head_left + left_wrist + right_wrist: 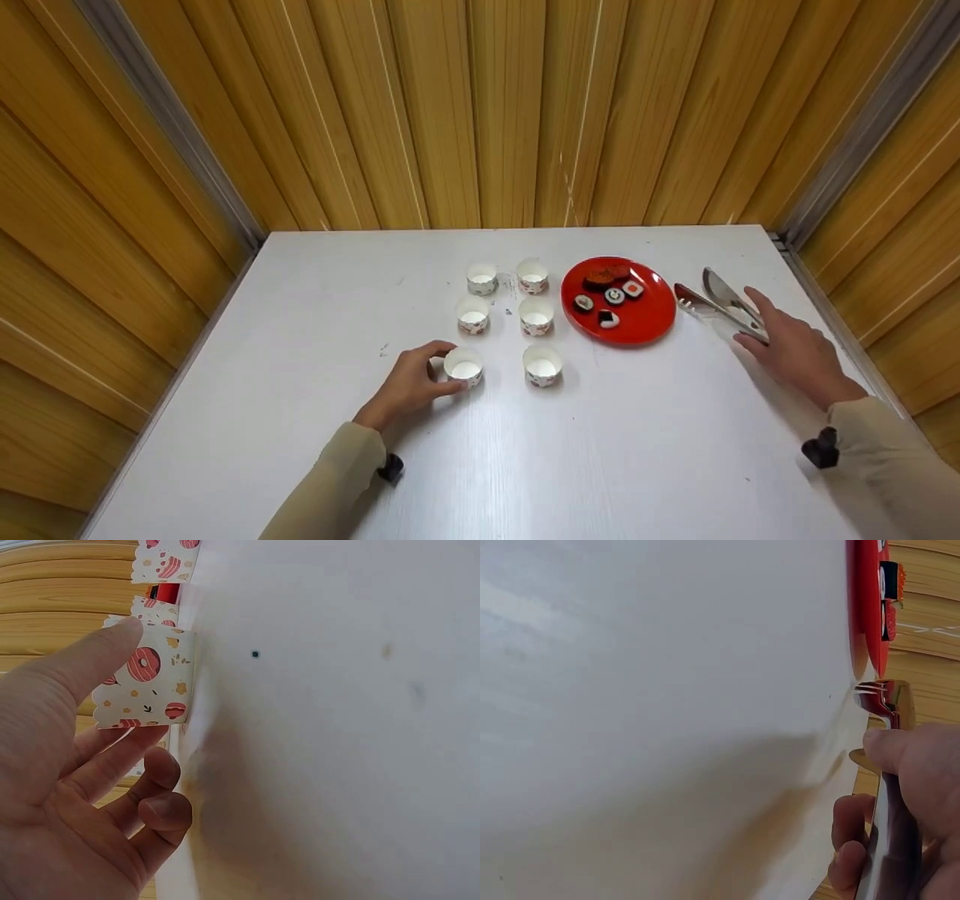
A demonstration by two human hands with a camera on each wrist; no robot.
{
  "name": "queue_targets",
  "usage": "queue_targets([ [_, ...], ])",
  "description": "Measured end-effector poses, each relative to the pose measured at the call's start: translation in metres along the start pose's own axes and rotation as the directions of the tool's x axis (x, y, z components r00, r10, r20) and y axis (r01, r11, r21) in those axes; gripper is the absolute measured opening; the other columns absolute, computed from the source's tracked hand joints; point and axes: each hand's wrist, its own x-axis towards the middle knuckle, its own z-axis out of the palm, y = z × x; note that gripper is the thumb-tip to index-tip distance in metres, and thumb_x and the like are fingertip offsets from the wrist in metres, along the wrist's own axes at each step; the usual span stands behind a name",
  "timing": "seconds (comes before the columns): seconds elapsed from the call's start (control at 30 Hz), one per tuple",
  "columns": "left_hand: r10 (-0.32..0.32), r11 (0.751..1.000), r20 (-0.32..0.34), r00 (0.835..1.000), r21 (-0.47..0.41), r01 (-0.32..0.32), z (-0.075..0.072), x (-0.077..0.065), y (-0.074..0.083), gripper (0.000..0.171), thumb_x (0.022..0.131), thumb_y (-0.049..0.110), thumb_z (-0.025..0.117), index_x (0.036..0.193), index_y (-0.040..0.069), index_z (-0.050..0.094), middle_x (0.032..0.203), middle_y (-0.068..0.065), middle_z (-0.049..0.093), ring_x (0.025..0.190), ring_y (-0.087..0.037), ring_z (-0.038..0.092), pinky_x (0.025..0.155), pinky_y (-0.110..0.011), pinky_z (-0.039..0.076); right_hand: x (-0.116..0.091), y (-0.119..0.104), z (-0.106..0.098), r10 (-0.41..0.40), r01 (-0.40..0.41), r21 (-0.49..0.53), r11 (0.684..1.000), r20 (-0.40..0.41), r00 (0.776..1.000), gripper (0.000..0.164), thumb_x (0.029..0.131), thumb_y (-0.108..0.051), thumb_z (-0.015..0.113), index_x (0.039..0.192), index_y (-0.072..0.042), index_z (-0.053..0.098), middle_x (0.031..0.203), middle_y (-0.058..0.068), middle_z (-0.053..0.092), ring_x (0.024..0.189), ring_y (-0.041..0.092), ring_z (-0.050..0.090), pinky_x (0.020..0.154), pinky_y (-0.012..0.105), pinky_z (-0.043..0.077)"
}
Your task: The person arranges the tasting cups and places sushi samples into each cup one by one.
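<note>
In the head view my left hand (409, 382) pinches a small white paper baking cup (463, 369) between thumb and fingers. The left wrist view shows the cup's donut-printed side (146, 675), the thumb on one side and fingers behind. My right hand (801, 356) grips metal serving tongs (721, 289) at the right of the table, their jaws spread apart. The tongs' tips point toward a red plate (645, 326), with nothing between them. On that plate lie several sushi pieces, among them a roll (614, 296) and a rice ball (608, 319).
More paper cups stand in two columns left of the plate, including a front right cup (542, 367) and a back left cup (481, 279). The white table (600, 450) meets wood-patterned walls (495, 112) at the back and sides.
</note>
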Motion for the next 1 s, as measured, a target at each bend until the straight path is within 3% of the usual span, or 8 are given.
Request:
queue_targets([
  [0.27, -0.003, 1.000, 0.007, 1.000, -0.002, 0.003, 0.000, 0.000, 0.001, 0.061, 0.083, 0.034, 0.088, 0.132, 0.007, 0.064, 0.124, -0.005, 0.070, 0.086, -0.016, 0.058, 0.077, -0.032, 0.048, 0.003, -0.004, -0.017, 0.007, -0.007, 0.022, 1.000, 0.010, 1.000, 0.077, 0.094, -0.033, 0.076, 0.152, -0.002, 0.036, 0.111, 0.031, 0.063, 0.082, 0.035, 0.055, 0.059, 0.039, 0.040],
  [0.53, 0.016, 1.000, 0.004, 1.000, 0.015, -0.016, 0.000, 0.000, 0.000, 0.059, 0.083, 0.029, 0.088, 0.132, 0.006, 0.064, 0.124, -0.006, 0.071, 0.079, -0.019, 0.059, 0.070, -0.029, 0.047, 0.002, -0.023, -0.024, -0.093, 0.092, -0.023, 0.995, -0.032, 0.995, 0.060, 0.096, -0.038, 0.073, 0.140, -0.005, 0.051, 0.101, 0.019, 0.067, 0.075, 0.029, 0.057, 0.053, 0.034, 0.037],
  [0.77, 0.019, 1.000, 0.004, 1.000, 0.009, -0.019, 0.001, -0.001, 0.000, 0.058, 0.084, 0.029, 0.088, 0.131, 0.005, 0.064, 0.124, -0.007, 0.070, 0.077, -0.018, 0.058, 0.069, -0.029, 0.047, 0.004, -0.047, -0.027, -0.078, 0.078, -0.006, 0.997, 0.027, 0.997, 0.063, 0.096, -0.035, 0.073, 0.145, -0.003, 0.051, 0.114, 0.024, 0.067, 0.078, 0.029, 0.055, 0.054, 0.035, 0.039],
  [1.0, 0.023, 1.000, 0.000, 1.000, 0.012, -0.023, 0.000, -0.001, 0.002, 0.057, 0.084, 0.028, 0.088, 0.130, 0.005, 0.065, 0.124, -0.008, 0.071, 0.076, -0.017, 0.058, 0.067, -0.028, 0.047, 0.005, -0.060, -0.026, -0.082, 0.082, -0.001, 0.997, 0.077, 0.994, 0.077, 0.095, -0.053, 0.069, 0.149, -0.003, 0.048, 0.133, 0.028, 0.061, 0.091, 0.034, 0.057, 0.063, 0.041, 0.046],
])
